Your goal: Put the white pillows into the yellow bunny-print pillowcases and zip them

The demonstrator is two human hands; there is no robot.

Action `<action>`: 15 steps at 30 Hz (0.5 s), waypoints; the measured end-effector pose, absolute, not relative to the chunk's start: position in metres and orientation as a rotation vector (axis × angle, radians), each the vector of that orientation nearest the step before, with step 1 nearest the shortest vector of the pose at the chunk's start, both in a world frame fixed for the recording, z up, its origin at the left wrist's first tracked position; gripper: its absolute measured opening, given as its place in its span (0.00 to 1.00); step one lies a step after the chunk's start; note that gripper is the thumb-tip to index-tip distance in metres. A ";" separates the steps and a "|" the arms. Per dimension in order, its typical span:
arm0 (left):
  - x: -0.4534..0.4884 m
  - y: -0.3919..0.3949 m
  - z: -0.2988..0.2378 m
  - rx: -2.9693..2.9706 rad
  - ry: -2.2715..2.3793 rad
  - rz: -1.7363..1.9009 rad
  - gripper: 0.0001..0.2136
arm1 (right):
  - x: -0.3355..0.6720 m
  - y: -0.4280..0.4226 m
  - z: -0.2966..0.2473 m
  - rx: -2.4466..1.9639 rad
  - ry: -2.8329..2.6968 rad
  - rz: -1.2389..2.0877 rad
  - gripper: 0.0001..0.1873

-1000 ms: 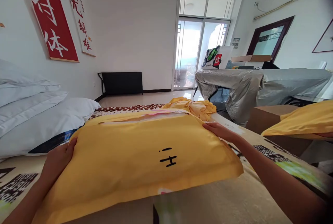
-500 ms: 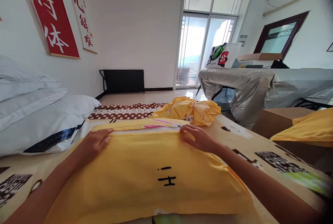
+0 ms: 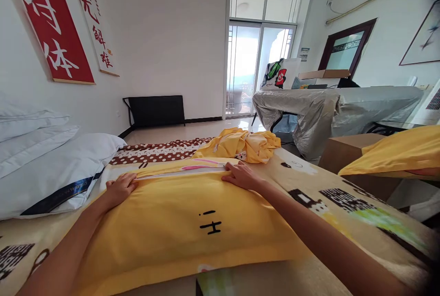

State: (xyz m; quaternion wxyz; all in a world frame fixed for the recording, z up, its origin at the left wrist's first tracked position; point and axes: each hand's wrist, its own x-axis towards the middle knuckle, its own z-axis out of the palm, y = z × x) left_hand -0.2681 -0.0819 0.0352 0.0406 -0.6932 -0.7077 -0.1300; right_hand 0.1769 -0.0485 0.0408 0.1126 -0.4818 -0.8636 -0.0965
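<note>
A yellow pillowcase (image 3: 165, 222) with black "Hi" lettering lies in front of me, plump as if filled. Along its far side runs a narrow white strip (image 3: 178, 174), beside a flap with pink print. My left hand (image 3: 120, 189) is closed on the pillowcase's far left edge, its fingers curled over the fabric. At the right part of the same edge, my right hand (image 3: 242, 177) grips the fabric by the white strip, thumb nearer me. Just beyond lies a crumpled yellow cloth (image 3: 240, 142).
White pillows (image 3: 62, 167) are stacked on the left of the patterned bed cover (image 3: 309, 186). On the right, another yellow cloth (image 3: 395, 151) lies over a cardboard box (image 3: 347, 145). A silver-covered table (image 3: 302, 103) stands behind. A black folded panel (image 3: 156, 110) leans near the wall.
My view has turned slightly right, so things sit further left. Both hands remain at the pillowcase's far edge, and its near edge has risen a little.
</note>
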 end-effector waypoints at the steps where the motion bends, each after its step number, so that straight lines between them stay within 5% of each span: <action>1: -0.269 -0.081 0.039 -2.108 -2.194 -0.381 0.20 | 0.175 -0.050 0.049 -1.450 -2.539 -0.341 0.27; 4: -0.265 -0.078 0.050 -2.038 -2.271 -0.354 0.23 | 0.167 -0.056 0.073 -1.494 -2.520 -0.487 0.35; 15: -0.240 -0.128 0.108 -1.887 -2.190 -0.385 0.26 | 0.153 -0.061 0.117 -1.454 -2.557 -0.804 0.35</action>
